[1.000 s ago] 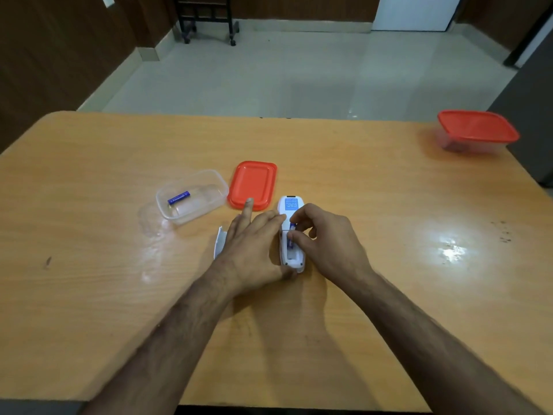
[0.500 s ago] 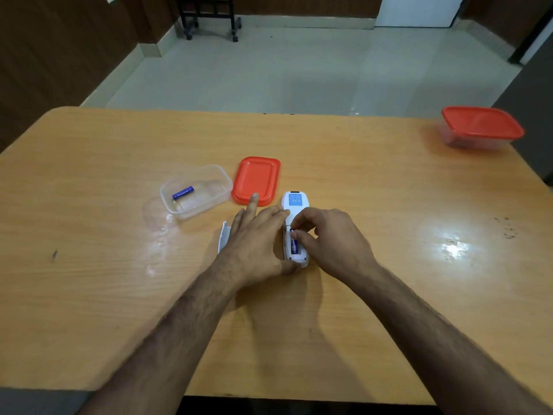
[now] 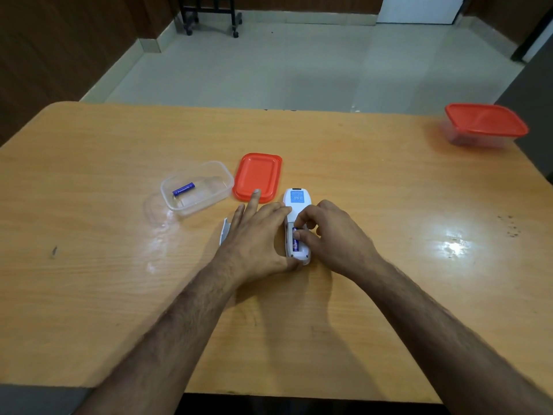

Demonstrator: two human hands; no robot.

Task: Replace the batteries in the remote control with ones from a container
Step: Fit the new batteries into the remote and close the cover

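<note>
The white remote [image 3: 296,200] lies face down on the table, its battery bay open towards me. A blue battery [image 3: 295,244] sits in the bay. My right hand [image 3: 333,236] has curled fingers, with thumb and fingertips pinching that battery. My left hand [image 3: 256,238] lies flat against the remote's left side, fingers straight and thumb at its near end. The clear container [image 3: 209,202] stands to the left with another blue battery [image 3: 183,189] inside. Its red lid [image 3: 258,175] lies beside it.
The remote's white battery cover [image 3: 224,232] lies on the table just left of my left hand. A second container with a red lid [image 3: 484,124] stands at the far right corner. The wooden table [image 3: 89,280] ends close to my body.
My right thumb has slid down along the battery, which now lies lower in the bay. My left hand has stayed against the remote.
</note>
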